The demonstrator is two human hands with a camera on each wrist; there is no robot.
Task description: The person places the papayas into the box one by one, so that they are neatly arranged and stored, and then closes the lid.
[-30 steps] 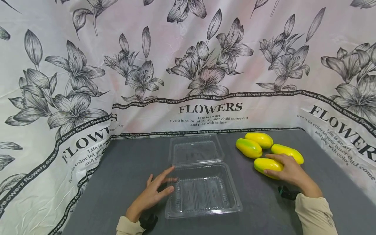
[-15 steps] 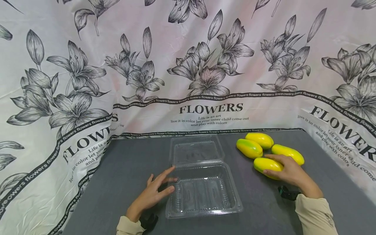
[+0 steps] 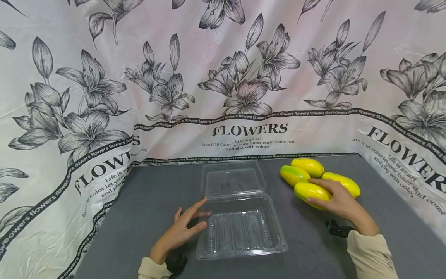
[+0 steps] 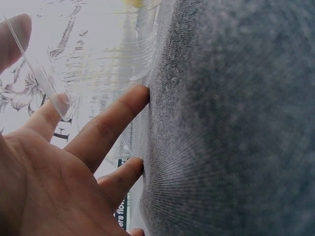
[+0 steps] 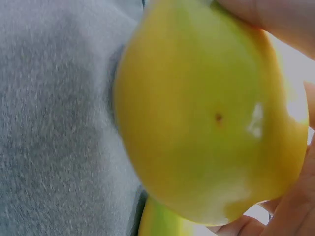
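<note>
My right hand (image 3: 339, 198) grips a yellow-green mango (image 3: 311, 192), thumb on the near side and fingers over the far side. In the right wrist view this mango (image 5: 197, 113) fills the middle, close to the grey cloth; whether it touches the cloth is hard to tell. A clear plastic clamshell box (image 3: 280, 242) lies with its lid (image 3: 233, 180) folded back. At the box's left rim, my left hand (image 3: 181, 228) has its fingers spread and fairly straight. Two of its fingertips (image 4: 140, 93) reach the cloth beneath the rim in the left wrist view.
Behind the gripped mango are a greenish mango (image 3: 292, 174), another at the back (image 3: 308, 166) and one to the right (image 3: 343, 184), partly behind the hand. A grey cloth (image 3: 156, 190) covers the table. A flower-print curtain (image 3: 167, 139) bounds the back and sides.
My right hand and the mango in it have shifted a little to the left and away from me, nearer the greenish mango. The left hand and the box have stayed put.
</note>
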